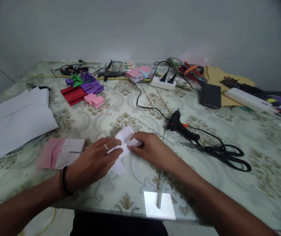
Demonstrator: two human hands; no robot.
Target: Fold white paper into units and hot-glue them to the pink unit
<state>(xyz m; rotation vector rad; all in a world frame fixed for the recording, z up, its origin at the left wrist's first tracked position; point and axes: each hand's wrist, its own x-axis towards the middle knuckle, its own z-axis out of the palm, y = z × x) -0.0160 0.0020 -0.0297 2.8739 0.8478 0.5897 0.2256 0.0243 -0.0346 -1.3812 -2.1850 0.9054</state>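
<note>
Left hand [93, 160]: 2 fingers pressing white paper [125, 133]; grip, I can't tell.
Right hand [150, 146]: pinching a flap [135, 142].
Crease: I'd align edges, press evenly.

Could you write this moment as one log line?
left hand: resting on white paper | right hand: pinching same paper | beside left hand: pink-and-white folded paper | right side: glue gun, scissors
</note>
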